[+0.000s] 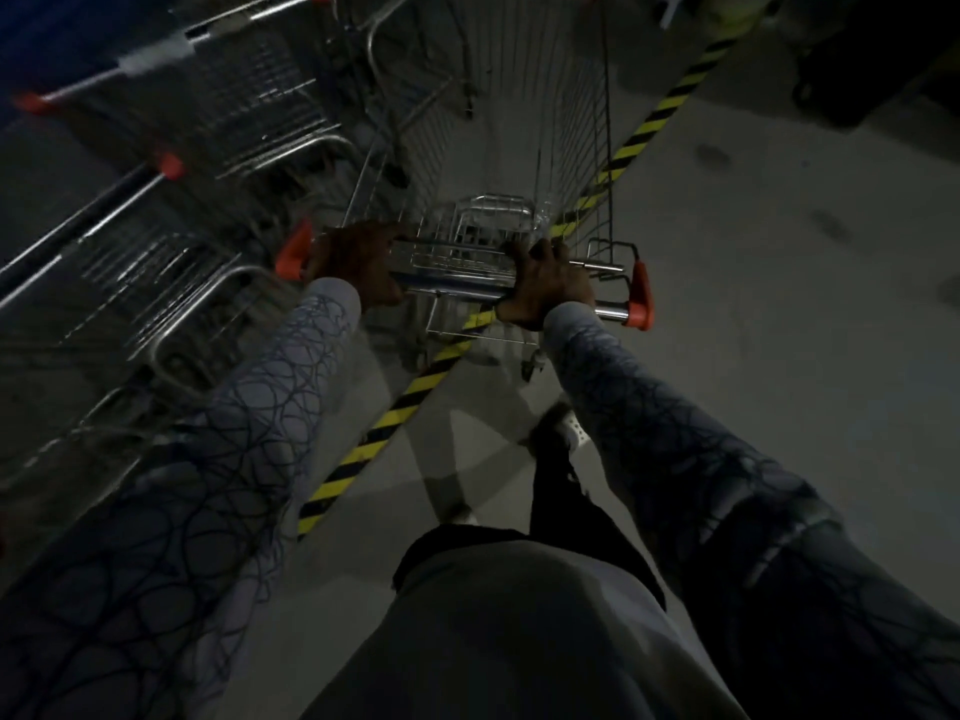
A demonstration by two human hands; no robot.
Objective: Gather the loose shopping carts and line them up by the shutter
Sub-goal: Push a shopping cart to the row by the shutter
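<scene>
Shopping cart (pixel 519 148): basket bare; left hand (pixel 358 267) and right hand (pixel 550 283) each wrapped round its handle bar (pixel 452 293). Other carts (pixel 171 163) stand left.

- Dim light, deep shadow toward the edges.
- Grey concrete floor (pixel 779 262), faintly stained.
- Yellow-and-black hazard stripe (pixel 384 423) laid diagonally across it.
- Blue surface (pixel 52 39) upper left.
- Dark bulky shape (pixel 883 70) upper right, unclear.

Cart (pixel 453 291) over floor tape (pixel 379 439), other carts (pixel 171 283) to its left
</scene>
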